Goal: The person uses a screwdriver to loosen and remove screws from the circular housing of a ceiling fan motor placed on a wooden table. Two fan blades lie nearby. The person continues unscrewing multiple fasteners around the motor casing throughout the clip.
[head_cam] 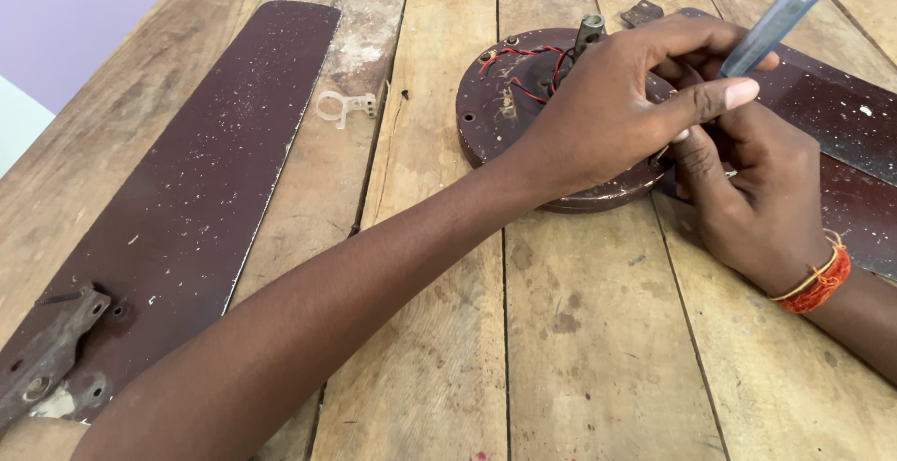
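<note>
A round dark brown fan motor housing (495, 106) with red wires (523, 55) and a short metal shaft (589, 31) lies on the wooden table. My left hand (617, 106) rests on top of it, fingers spread over its right side. My right hand (757, 190) is closed around a screwdriver with a clear handle and red cap (785, 13), its tip hidden between both hands at the housing's right edge. A brown fan blade (841, 125) lies under my right hand, beside the housing.
A detached brown fan blade (215, 190) with a rusty metal bracket (47, 358) lies at the left. A small clear plastic clip (344, 106) and a dark screw (405, 95) sit between that blade and the housing. A lilac wall shows beyond the table's left edge.
</note>
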